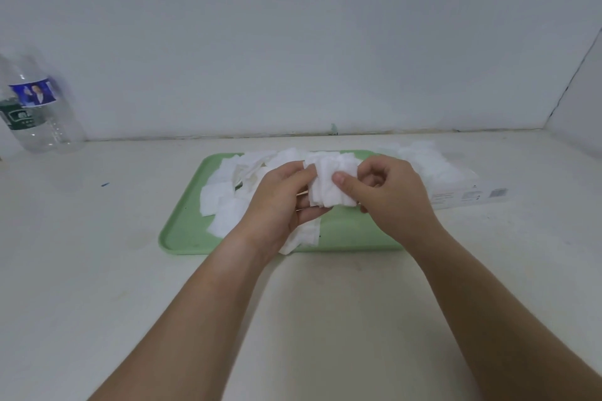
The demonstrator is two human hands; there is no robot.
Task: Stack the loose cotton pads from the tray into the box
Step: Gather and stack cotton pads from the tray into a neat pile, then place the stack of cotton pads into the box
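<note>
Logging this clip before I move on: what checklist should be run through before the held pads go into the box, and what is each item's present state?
1. Held pads gripped by both hands, the left hand and the right hand: ok.
2. Held pads squared into a neat stack: not ok, their edges are staggered.
3. Box close by, just right of the tray: ok.
4. Room left in the box: cannot tell, the boxed pads already lie heaped in it.
5. Tray emptied: not ok, loose pads remain on it.
</note>
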